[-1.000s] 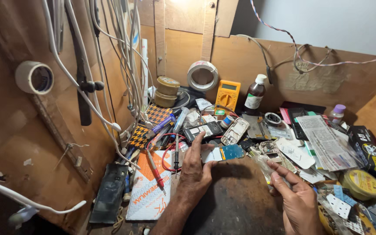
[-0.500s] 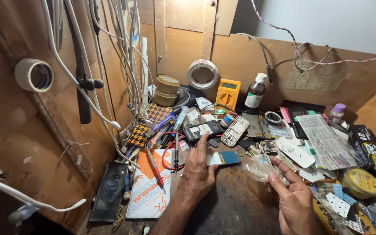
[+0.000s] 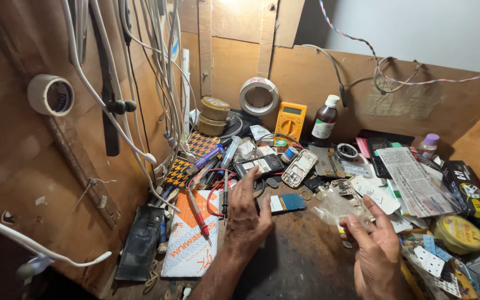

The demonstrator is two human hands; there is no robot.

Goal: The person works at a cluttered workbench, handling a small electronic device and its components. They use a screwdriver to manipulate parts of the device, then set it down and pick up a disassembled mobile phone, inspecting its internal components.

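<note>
Resting flat, fingers spread, left hand (image 3: 246,214) touches blue-screened phone (image 3: 286,203) mid-bench; right hand (image 3: 374,247) pinches a clear plastic bag (image 3: 337,206), contents unreadable. Yellow round tin (image 3: 463,234) at right, partly buried.

The multimeter (image 3: 290,119) was yellow, the bottle (image 3: 325,119) dark brown with a white cap. A checked orange-and-black pad (image 3: 191,158) lay by the white cables (image 3: 162,83). The circuit board (image 3: 288,203) was blue, the worktop (image 3: 301,261) dark brown, the round tin (image 3: 460,233) yellow.
</note>
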